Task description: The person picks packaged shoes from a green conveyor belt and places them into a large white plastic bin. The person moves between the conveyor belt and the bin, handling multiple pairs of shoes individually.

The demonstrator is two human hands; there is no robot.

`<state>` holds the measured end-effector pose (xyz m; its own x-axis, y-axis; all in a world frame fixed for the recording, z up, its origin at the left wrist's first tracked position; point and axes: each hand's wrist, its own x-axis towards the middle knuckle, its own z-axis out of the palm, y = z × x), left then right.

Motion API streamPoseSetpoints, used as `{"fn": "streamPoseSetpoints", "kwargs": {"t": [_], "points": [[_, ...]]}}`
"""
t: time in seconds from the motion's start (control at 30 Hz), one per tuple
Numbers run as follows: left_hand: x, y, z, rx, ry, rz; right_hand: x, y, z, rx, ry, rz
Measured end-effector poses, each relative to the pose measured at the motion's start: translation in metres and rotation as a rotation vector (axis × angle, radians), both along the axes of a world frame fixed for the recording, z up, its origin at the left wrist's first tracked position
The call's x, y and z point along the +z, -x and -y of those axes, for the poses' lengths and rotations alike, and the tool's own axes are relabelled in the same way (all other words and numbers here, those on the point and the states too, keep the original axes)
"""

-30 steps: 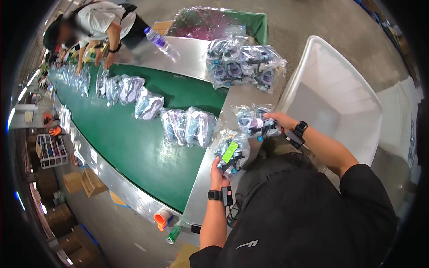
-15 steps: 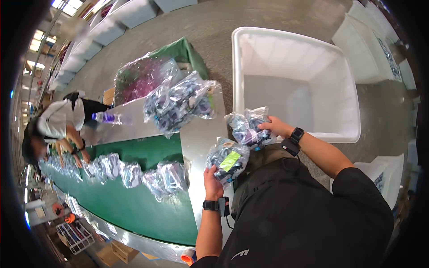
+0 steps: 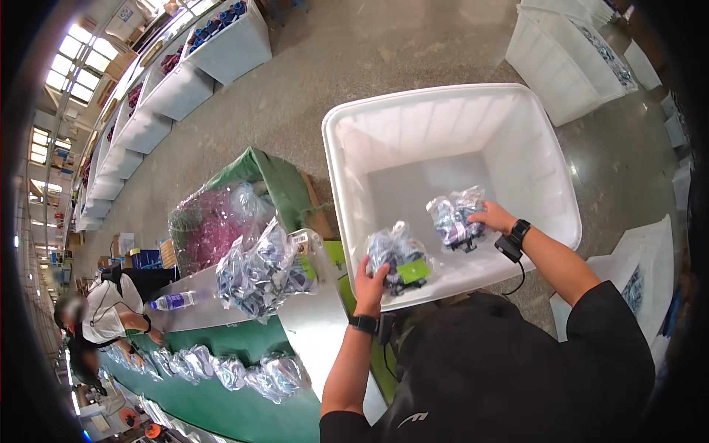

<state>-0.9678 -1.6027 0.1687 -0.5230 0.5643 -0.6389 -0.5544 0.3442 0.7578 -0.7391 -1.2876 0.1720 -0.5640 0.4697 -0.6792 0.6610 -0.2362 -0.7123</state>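
My left hand (image 3: 368, 284) grips a clear plastic bag of dark blue items with a green card (image 3: 396, 258), held over the near rim of a big white plastic bin (image 3: 347, 159). In my right hand (image 3: 492, 216) is a second clear bag of blue items (image 3: 454, 216), held inside the bin above its grey floor. Both wrists wear black bands.
A heap of filled clear bags (image 3: 260, 272) lies on the metal table end by the green conveyor belt (image 3: 221, 406), which carries more bags. A sack of pink items (image 3: 210, 230) stands behind. Another person (image 3: 103, 317) works at the belt. More white bins (image 3: 569, 59) stand around.
My view has swung from the belt to the white bin. Both hands carried their bags rightward, and they are now over and inside the bin.
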Motion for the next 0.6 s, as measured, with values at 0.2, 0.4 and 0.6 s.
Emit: {"fn": "streamPoseSetpoints", "kwargs": {"t": [0.2,0.4,0.6], "points": [[-0.037,0.025,-0.049,-0.021,0.095,-0.856,-0.056,0.027,-0.056,-0.131,-0.583,0.154],[-0.008,0.002,0.045,0.250,0.022,-0.249,-0.063,0.043,-0.007,0.107,-0.388,-0.003],[-0.009,-0.021,0.229,0.603,0.174,-0.284,-0.097,0.055,0.077,0.262,0.022,0.154]]}}
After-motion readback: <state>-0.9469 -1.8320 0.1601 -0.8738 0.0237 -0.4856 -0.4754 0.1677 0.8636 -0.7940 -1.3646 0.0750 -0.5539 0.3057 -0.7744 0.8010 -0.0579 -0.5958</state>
